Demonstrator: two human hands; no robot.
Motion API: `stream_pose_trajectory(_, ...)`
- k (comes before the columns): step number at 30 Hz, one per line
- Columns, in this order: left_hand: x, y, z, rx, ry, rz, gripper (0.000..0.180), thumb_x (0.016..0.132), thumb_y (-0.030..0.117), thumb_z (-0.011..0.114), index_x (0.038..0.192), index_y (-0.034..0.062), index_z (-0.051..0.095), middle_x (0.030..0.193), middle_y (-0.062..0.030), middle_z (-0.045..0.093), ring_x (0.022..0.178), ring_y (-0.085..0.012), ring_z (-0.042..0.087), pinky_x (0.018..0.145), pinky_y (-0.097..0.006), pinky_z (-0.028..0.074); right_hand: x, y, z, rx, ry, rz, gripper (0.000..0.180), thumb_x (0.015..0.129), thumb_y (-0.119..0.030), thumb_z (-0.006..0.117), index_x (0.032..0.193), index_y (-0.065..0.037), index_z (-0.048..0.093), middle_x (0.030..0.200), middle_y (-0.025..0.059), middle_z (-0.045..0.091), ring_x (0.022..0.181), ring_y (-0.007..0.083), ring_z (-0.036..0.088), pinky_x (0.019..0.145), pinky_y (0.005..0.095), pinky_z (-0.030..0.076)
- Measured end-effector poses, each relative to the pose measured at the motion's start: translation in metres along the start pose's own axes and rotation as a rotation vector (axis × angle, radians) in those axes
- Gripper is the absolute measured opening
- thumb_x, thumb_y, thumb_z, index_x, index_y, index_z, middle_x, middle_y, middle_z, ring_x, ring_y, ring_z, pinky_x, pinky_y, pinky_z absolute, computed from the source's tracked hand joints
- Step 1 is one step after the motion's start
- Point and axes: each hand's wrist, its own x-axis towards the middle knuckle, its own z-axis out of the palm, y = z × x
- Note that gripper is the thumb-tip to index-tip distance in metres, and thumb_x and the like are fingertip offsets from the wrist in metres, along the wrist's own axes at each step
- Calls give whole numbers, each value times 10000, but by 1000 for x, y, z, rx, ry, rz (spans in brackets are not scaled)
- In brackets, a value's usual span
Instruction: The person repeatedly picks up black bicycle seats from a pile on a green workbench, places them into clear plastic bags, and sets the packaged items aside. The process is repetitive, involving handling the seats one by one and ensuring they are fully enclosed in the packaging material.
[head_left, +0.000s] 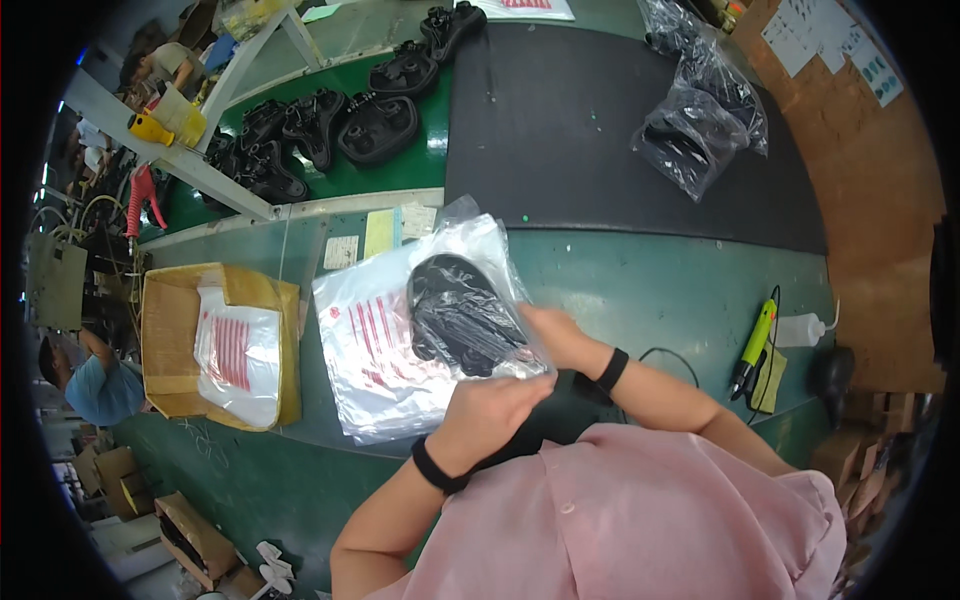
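A black moulded part [460,312], rounded at its far end, lies inside a clear plastic bag [510,347] in front of me. Beneath it is a stack of flat plastic bags [370,345] with red print. My left hand [495,415] is closed on the near edge of the bag that holds the black part. My right hand [562,338] is closed at the same bag's right side, its fingertips partly hidden by the plastic.
A cardboard box [170,345] with printed bags stands left. Several black moulded parts [378,130] lie on the green surface behind. Bagged parts [690,140] rest on the black mat [560,130]. A green-yellow power screwdriver [757,340] and white bottle [800,330] lie right.
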Motion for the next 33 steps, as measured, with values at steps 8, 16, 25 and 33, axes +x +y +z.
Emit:
stream_pose_trajectory(8,25,37,58,-356,-100,355,362,855,120,560,1205,34,594,888,-99,636,751,-271,629,662,-346,518,6,7,7,1146,367,172,444,827,-206,732,1142,61,570,998,88,634,908,153,594,808,319,495)
stream_pose_trajectory(16,126,-77,0,-682,82,31,274,891,144,572,1151,71,615,969,-61,625,876,-205,609,747,-326,506,19,90,-147,729,831,135,757,827,-105,694,1454,-9,280,1305,138,481,1146,208,517,991,341,420)
stream_pose_trajectory(25,178,-351,-80,-761,858,-707,597,948,309,557,1430,49,320,1279,-99,496,949,-157,539,772,-291,471,132,157,-290,665,1157,-240,384,935,-158,555,1279,-1,484,1152,105,608,1072,162,570,930,297,460)
stream_pose_trajectory(33,153,-282,-52,-950,661,-623,486,973,259,518,1399,58,398,1278,-106,502,1021,-177,560,831,-281,473,425,41,-146,524,568,-114,376,886,-231,578,1139,45,609,1126,197,639,1047,296,617,896,363,474)
